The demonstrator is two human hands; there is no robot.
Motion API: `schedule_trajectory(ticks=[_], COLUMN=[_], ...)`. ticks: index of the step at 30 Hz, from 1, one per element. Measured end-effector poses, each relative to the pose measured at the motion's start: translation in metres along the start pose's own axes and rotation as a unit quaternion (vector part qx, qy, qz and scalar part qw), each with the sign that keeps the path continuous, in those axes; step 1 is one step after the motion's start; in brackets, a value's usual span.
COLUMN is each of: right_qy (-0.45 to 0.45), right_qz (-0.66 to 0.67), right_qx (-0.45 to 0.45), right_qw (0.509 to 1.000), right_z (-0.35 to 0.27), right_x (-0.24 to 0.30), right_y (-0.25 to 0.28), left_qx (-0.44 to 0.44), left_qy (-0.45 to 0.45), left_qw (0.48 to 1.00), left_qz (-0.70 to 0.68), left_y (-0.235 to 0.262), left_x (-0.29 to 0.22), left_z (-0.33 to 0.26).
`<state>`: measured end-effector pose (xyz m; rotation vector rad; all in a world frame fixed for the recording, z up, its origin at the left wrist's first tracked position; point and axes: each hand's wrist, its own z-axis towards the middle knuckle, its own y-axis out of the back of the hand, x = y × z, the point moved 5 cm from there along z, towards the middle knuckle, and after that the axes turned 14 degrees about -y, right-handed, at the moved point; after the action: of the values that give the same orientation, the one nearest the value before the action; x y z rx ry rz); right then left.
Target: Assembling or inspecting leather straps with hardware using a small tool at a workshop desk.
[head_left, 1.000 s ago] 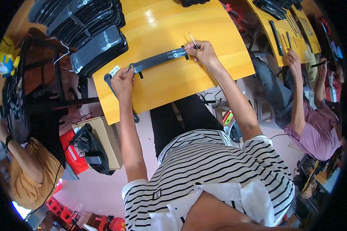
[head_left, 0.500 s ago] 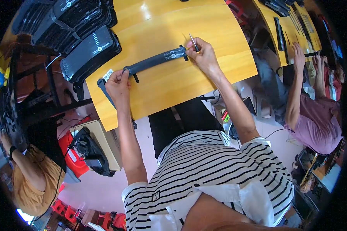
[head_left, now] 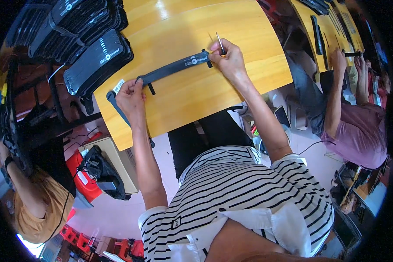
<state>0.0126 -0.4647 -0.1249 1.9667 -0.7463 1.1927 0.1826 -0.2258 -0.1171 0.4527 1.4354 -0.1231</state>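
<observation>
Black strap (head_left: 172,69) held between left hand (head_left: 133,100) and right hand (head_left: 231,63), over the desk (head_left: 249,26).
Strap spans the desk's near half, left to middle; dark tabs (head_left: 151,88) stick out near either end. Left grip: pinching the strap's left end, by the desk's left edge. Right grip: pinching the other end, near the desk's middle, with a thin pointed tool (head_left: 220,43) also held, tip toward the desk's far side. Second strap (head_left: 117,107) at the desk's near left corner. Stack of flat black pieces (head_left: 91,61) by the desk's left edge.
</observation>
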Motion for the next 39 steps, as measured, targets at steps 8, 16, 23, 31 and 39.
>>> schedule_trajectory(ticks=[8, 16, 23, 31, 39], right_qy=[0.000, 0.027, 0.043, 0.032, 0.036], right_qz=[0.001, -0.011, -0.017, -0.076, -0.089], right_qx=[-0.015, -0.036, -0.057, -0.069, -0.083], right_qw=[1.000, 0.999, 0.997, 0.994, 0.992], right_z=[-0.001, -0.004, -0.007, -0.011, -0.013], right_x=[-0.001, 0.004, 0.007, 0.015, 0.020], right_y=[0.002, 0.001, 0.000, 0.002, 0.000], left_qx=[0.004, -0.004, -0.007, 0.007, -0.001], left_qy=[-0.014, -0.037, -0.049, -0.060, -0.069], left_qw=[1.000, 0.999, 0.997, 0.995, 0.985], left_qz=[0.020, 0.038, 0.060, 0.084, 0.158], left_y=[-0.001, -0.002, -0.001, -0.004, -0.001], left_x=[-0.003, -0.005, -0.002, -0.011, -0.012], left_z=[0.000, -0.001, -0.001, -0.002, 0.000])
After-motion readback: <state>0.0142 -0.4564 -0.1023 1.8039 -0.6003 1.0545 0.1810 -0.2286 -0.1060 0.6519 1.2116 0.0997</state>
